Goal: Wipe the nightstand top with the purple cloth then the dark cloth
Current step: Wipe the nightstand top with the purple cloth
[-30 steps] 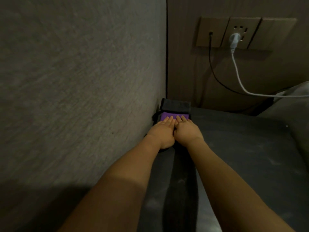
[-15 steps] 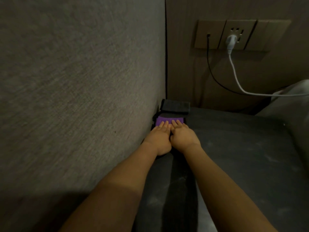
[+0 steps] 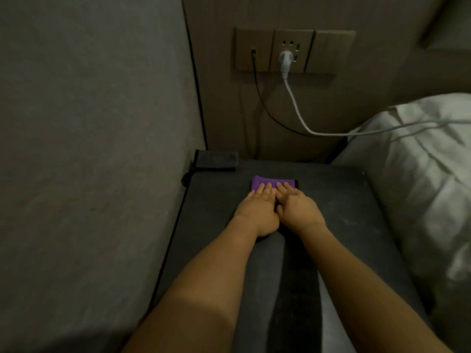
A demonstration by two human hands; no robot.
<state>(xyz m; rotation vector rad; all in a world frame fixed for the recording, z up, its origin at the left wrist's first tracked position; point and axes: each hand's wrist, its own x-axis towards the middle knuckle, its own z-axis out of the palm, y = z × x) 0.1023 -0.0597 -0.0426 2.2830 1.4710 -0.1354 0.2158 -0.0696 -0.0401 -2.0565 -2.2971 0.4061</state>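
A folded purple cloth [image 3: 270, 181] lies on the dark grey nightstand top [image 3: 344, 200], near its back and about in the middle. My left hand [image 3: 257, 212] and my right hand [image 3: 298, 210] lie side by side, flat on the cloth's near part, fingers pointing to the back wall, pressing it down. Only the cloth's far strip shows beyond my fingertips. A folded dark cloth [image 3: 216, 160] sits in the back left corner, apart from the purple one.
A grey fabric wall [image 3: 89, 149] borders the nightstand on the left. On the back panel is a socket plate [image 3: 293, 50] with a white cable [image 3: 298, 110] and a black cable [image 3: 262, 103] hanging down. White bedding [image 3: 420, 174] crowds the right edge.
Both hands have slid the purple cloth to the right, away from the left wall and the dark cloth, toward the middle of the top. The view has shifted too.
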